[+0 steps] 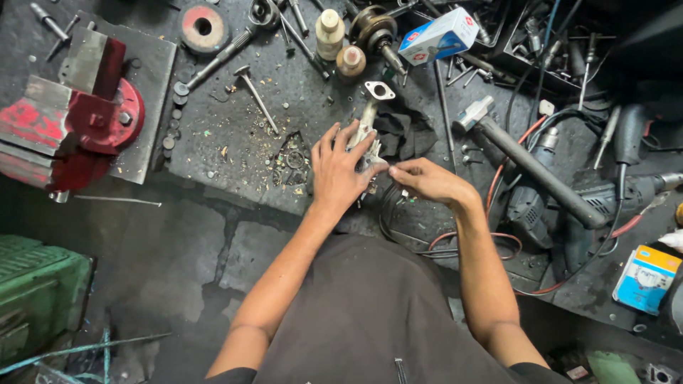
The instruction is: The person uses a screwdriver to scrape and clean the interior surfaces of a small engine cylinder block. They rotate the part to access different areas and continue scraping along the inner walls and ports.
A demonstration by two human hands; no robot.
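While a dark, grimy workbench point(235, 135) fills most of the view, the biggest thing on it is a red bench vise point(67, 121) bolted to a steel plate at the far left, well apart from the hands. Right of centre lies a long hammer point(530, 167) with a thick grey handle, its head pointing toward the middle of the bench, and just beyond it an electric drill point(626, 190) rests among red and black cables. A white and blue carton point(439, 35) sits near the top edge, with a cream plastic bottle point(329, 33) and a round grinding wheel point(203, 28) further left (loose bolts and a valve lie scattered between them). Near the bench's front edge, a pale cast metal part point(370, 117) with a flanged oval end stands out from a black rag point(405, 131). The left hand point(338, 171) is wrapped over the lower end of that part, fingers spread and curled against it, holding it steady on the bench. The right hand point(427, 179) comes in from the other side, its fingertips pinched together right at the part's lower end; whether they grip something small there cannot be told.
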